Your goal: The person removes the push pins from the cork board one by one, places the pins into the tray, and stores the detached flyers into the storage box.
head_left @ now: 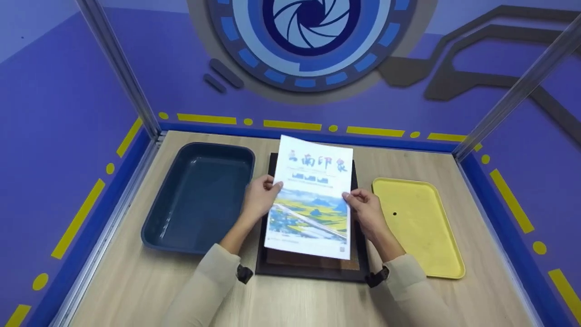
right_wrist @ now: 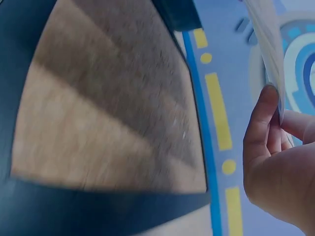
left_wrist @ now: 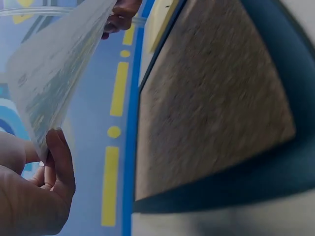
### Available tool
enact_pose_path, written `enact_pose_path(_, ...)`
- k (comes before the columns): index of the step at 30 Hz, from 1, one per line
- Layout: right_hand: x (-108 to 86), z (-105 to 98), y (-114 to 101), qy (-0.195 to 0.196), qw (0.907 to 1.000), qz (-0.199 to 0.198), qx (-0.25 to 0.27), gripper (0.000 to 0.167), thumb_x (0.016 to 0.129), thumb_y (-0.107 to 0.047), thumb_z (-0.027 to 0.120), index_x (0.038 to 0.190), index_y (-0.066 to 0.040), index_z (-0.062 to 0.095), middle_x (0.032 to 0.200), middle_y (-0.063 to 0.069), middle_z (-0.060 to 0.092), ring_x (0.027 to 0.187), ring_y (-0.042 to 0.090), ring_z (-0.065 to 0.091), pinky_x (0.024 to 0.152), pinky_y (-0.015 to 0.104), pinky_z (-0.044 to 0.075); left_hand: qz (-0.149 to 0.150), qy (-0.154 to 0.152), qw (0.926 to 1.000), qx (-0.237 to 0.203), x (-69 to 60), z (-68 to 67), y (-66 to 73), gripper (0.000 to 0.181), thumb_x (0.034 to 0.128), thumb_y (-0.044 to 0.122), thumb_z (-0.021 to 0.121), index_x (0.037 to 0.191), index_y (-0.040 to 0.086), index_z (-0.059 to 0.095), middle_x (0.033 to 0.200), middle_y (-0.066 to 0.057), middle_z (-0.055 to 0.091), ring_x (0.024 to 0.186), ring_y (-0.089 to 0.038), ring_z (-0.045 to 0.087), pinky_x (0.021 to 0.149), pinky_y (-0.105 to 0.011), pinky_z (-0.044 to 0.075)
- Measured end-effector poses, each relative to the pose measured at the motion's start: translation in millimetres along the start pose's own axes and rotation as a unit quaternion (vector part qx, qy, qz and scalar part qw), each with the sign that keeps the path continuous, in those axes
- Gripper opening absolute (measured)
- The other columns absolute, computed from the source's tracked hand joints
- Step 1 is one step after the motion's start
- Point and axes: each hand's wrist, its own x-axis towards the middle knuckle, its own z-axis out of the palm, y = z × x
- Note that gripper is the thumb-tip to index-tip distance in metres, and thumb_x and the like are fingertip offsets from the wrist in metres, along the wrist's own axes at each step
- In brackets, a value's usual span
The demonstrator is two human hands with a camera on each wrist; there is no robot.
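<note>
A printed paper sheet (head_left: 313, 190) with a landscape picture and large characters is held up between both hands. My left hand (head_left: 262, 196) pinches its left edge, thumb on the printed face. On the opposite edge my right hand (head_left: 364, 210) pinches it the same way. Below the sheet lies a dark-framed board (head_left: 313, 272) with a brown, cork-like middle, partly hidden by the paper. In the left wrist view the brown surface (left_wrist: 211, 98) shows rough and speckled; the right wrist view has a shadow across the brown surface (right_wrist: 98, 108).
A deep dark blue tray (head_left: 154, 227) stands left of the board. To the right lies a shallow yellow tray (head_left: 422, 231) with a small dark spot. Purple panels (head_left: 150, 68) and metal posts (head_left: 120, 68) enclose the wooden table (head_left: 281, 304).
</note>
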Motion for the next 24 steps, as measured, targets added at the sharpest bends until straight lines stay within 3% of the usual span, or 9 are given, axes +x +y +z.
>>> enact_pose_path(5, -1.6, 23.7, -12.7, -0.046, 0.9987, -0.019, 0.013, 0.015, 0.105, -0.010, 0.068, 0.111, 0.004, 0.064, 0.100, 0.016, 0.073, 0.084, 0.024, 0.072, 0.069, 0.032, 0.060, 0.012, 0.018, 0.9997, 0.009, 6.6, -32.4, 0.3, 0.019, 0.1024, 0.024, 0.073, 0.105, 0.006, 0.078, 0.092, -0.007, 0.073, 0.082, -0.021, 0.066, 0.075, -0.038, 0.052)
enact_pose_path(11, -2.5, 58.5, -19.3, -0.112, 0.9922, -0.053, 0.015, 0.015, 0.105, -0.003, 0.062, 0.118, 0.005, 0.065, 0.108, 0.021, 0.071, 0.089, 0.029, 0.072, 0.072, 0.034, 0.062, -0.008, 0.033, 0.9991, 0.026, 14.1, -78.0, -2.6, 0.022, 0.1030, 0.026, 0.072, 0.110, 0.006, 0.077, 0.098, -0.011, 0.076, 0.086, -0.025, 0.067, 0.077, -0.039, 0.053)
enact_pose_path(21, 4.1, 138.2, -14.3, -0.113, 0.9919, -0.045, 0.036, 0.010, 0.101, -0.001, 0.068, 0.107, 0.006, 0.065, 0.094, 0.017, 0.072, 0.080, 0.025, 0.072, 0.077, 0.046, 0.065, -0.039, 0.045, 0.9945, 0.085, 19.6, -143.1, -10.1, 0.029, 0.1086, 0.023, 0.062, 0.126, 0.001, 0.070, 0.114, -0.018, 0.072, 0.097, -0.029, 0.068, 0.084, -0.039, 0.053)
enact_pose_path(24, 6.6, 161.0, -13.2, -0.114, 0.9915, -0.041, 0.047, 0.009, 0.100, 0.000, 0.068, 0.106, 0.007, 0.066, 0.090, 0.015, 0.072, 0.075, 0.022, 0.072, 0.075, 0.044, 0.065, -0.040, 0.058, 0.9917, 0.107, 20.9, -159.8, -11.8, 0.031, 0.1087, 0.022, 0.061, 0.128, -0.001, 0.069, 0.115, -0.019, 0.071, 0.099, -0.031, 0.067, 0.085, -0.040, 0.052)
